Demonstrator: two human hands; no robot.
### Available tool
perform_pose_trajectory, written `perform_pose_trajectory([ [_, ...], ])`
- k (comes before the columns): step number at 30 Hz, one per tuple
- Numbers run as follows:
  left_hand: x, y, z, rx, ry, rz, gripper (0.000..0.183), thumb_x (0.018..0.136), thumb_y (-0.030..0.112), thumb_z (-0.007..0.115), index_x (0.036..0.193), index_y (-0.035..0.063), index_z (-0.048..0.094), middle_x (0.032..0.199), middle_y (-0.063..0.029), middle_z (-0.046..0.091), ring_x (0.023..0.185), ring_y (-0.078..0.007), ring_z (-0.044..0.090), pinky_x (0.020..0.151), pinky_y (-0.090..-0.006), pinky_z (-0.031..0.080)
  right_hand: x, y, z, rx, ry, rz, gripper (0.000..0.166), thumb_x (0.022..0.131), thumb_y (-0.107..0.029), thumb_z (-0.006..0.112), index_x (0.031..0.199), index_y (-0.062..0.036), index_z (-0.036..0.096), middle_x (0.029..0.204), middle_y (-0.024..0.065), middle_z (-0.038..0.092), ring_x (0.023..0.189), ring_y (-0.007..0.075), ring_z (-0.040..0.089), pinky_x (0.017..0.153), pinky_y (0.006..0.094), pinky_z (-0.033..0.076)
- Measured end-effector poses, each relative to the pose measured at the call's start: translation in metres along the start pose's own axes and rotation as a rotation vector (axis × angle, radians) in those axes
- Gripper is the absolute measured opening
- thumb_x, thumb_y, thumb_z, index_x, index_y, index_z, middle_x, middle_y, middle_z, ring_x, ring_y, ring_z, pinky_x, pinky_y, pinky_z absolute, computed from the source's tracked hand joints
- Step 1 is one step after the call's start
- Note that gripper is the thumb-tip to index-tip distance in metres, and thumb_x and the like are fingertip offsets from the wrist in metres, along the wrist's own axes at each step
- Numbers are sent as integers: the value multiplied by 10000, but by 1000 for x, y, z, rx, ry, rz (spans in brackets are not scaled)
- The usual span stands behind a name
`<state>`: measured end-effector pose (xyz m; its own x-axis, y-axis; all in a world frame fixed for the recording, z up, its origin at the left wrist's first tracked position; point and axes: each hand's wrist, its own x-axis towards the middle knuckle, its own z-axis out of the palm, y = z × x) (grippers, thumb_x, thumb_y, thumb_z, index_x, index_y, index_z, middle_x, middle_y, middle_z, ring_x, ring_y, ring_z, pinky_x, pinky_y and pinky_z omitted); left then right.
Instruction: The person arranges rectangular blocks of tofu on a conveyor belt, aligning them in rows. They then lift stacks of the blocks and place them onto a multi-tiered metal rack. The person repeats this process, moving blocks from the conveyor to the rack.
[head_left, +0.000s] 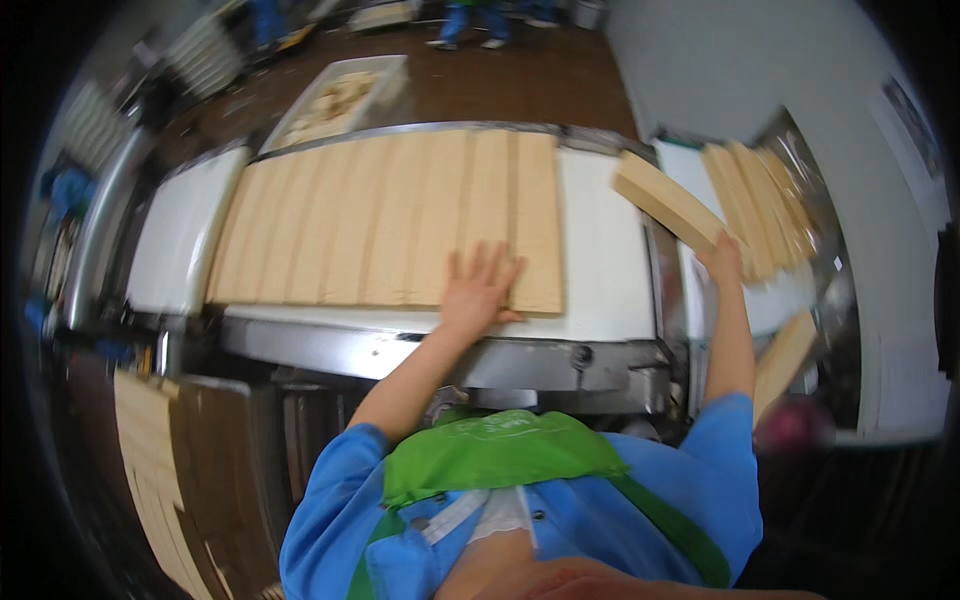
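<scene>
Long pale tan slabs (390, 217), perhaps dough or a pressed food, lie side by side on a white conveyor belt (607, 255). My left hand (478, 289) rests with fingers spread on the near part of the row, close to its right end. Off the belt's right side, my right hand (724, 259) grips the near end of a single slab (664, 196), which slants up and left so its far end reaches over the belt's edge. Just beyond that hand, more slabs (757, 206) lie on a white surface (697, 289).
A metal rail (315, 352) runs along the belt's near side. Another slab (784, 360) stands at the lower right. Stacked slabs (146, 442) are at the lower left. A white tub (390, 82) with pale pieces stands behind the belt. People in blue trousers (472, 22) are farther back.
</scene>
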<state>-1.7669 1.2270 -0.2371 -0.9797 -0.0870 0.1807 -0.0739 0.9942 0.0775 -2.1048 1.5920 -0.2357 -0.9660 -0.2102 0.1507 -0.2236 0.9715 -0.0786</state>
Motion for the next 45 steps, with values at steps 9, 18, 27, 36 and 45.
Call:
perform_pose_trajectory([
  [9, 0, -5, -12, 93, 62, -23, 914, 620, 477, 773, 1413, 231, 391, 1464, -60, 369, 1361, -288, 317, 1038, -599, 277, -1, 6, -29, -143, -187, -105, 1050, 533, -364, 825, 1430, -193, 306, 1210, 210, 514, 1135, 363, 515, 947, 457, 438],
  [18, -8, -19, -8, 69, 85, 10, 957, 616, 557, 740, 1427, 216, 362, 1471, -82, 354, 1361, -320, 308, 1036, -610, 262, -113, -149, -14, 348, -164, -264, 930, 599, -313, 712, 1442, -220, 331, 1106, 235, 549, 1030, 366, 569, 857, 435, 491],
  [27, -1, -27, -9, 5, 29, 19, 1060, 549, 618, 733, 1445, 227, 324, 1499, -113, 295, 1378, -345, 262, 1064, -607, 223, -141, -213, 8, 593, -76, -387, 648, 818, -388, 637, 1369, -111, 439, 1245, 228, 512, 1133, 399, 486, 966, 442, 407],
  [36, 2, -16, -21, -24, -68, 64, 1041, 553, 557, 772, 1438, 223, 339, 1494, -153, 288, 1384, -352, 252, 1067, -604, 214, -70, -50, -25, 34, 187, 172, 719, 707, -315, 738, 1327, -85, 456, 1206, 233, 515, 1159, 390, 475, 980, 449, 401],
  [45, 20, 4, -15, 7, -20, 64, 978, 592, 505, 781, 1429, 229, 359, 1497, -104, 304, 1390, -318, 257, 1094, -556, 208, -19, -21, -23, -97, -33, 313, 867, 637, -416, 768, 1383, -184, 393, 1293, 239, 429, 1208, 394, 417, 990, 485, 380],
])
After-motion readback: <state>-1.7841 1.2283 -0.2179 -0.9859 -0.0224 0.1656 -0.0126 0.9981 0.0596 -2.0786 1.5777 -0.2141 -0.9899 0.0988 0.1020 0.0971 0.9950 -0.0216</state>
